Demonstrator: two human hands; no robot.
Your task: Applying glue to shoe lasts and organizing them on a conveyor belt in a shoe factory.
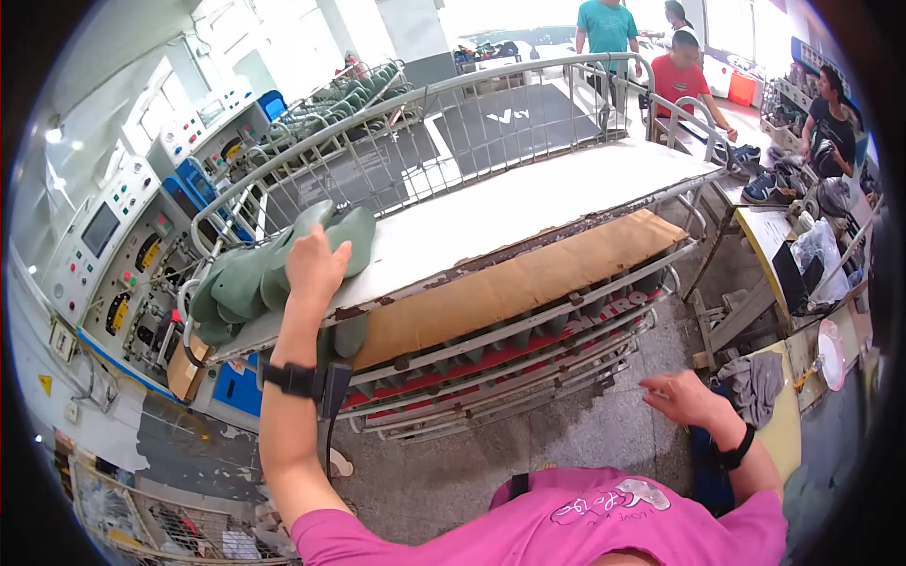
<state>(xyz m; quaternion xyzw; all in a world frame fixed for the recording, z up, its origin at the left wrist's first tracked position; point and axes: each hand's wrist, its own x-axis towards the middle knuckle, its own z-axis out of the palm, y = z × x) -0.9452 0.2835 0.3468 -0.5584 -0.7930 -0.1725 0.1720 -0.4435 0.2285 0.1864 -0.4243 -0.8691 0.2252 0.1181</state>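
My left hand (316,266) reaches to the left end of the rack's white top shelf (528,198). Its fingers are closed round a smooth green shoe last (311,217), whose rounded end shows beyond the knuckles. Several more green shoe lasts (236,283) lie bunched against and under this hand, overlapping each other. On the brown board of the shelf below, another green last (350,335) sits at the left end. Away to the right, above the floor, my right hand (684,396) hangs with its fingers loosely apart and nothing in them.
A metal rail (453,94) runs along the shelf's far side. Machines with control panels (99,231) stand on the left. A second rack of green lasts (359,99) is behind. At right, a bench (764,236) carries shoes; several people (679,75) are beyond.
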